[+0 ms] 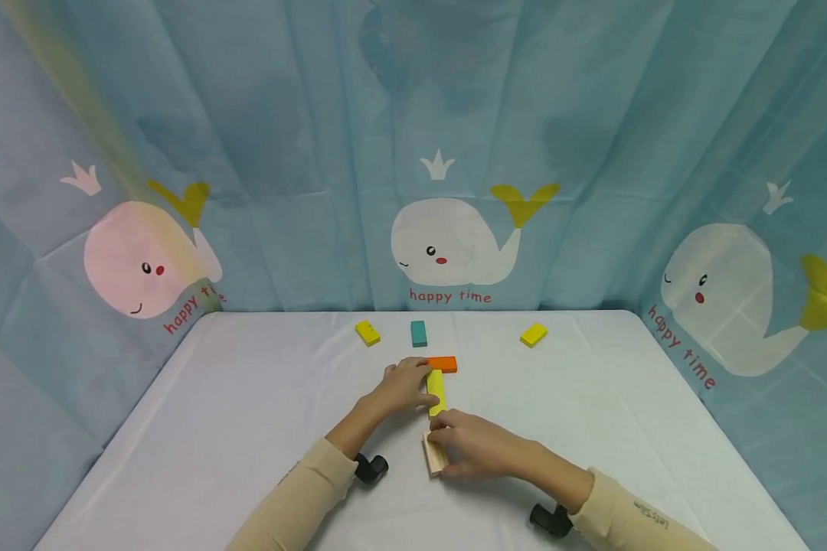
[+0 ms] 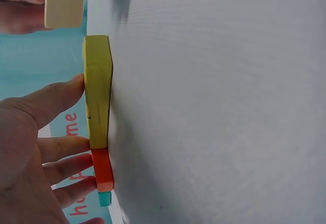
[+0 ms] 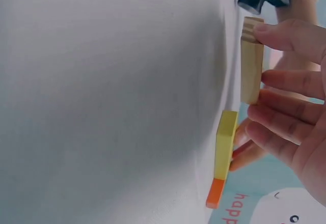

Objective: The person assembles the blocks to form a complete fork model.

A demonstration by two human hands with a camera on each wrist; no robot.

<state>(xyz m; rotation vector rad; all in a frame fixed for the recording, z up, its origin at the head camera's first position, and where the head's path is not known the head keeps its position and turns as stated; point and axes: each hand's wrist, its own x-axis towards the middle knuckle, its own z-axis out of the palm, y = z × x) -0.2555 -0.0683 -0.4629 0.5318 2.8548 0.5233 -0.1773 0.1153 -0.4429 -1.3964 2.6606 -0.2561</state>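
A yellow block (image 1: pixel 436 392) lies lengthwise on the white table, its far end against an orange block (image 1: pixel 442 364) set crosswise. My left hand (image 1: pixel 405 384) rests its fingertips on the yellow block, thumb toward the near end and index finger by the orange one; in the left wrist view its fingers (image 2: pixel 66 146) look fairly straight. Nearer to me, my right hand (image 1: pixel 481 444) holds a plain wooden block (image 3: pixel 251 66) between thumb and fingers. It hangs a little above the table, just short of the yellow block's near end.
Farther back on the table (image 1: pixel 593 428) lie a teal block (image 1: pixel 419 334), a yellow block on the left (image 1: pixel 367 333) and another yellow block on the right (image 1: pixel 534 334). A blue curtain (image 1: pixel 303 229) with printed whales hangs behind and along the sides.
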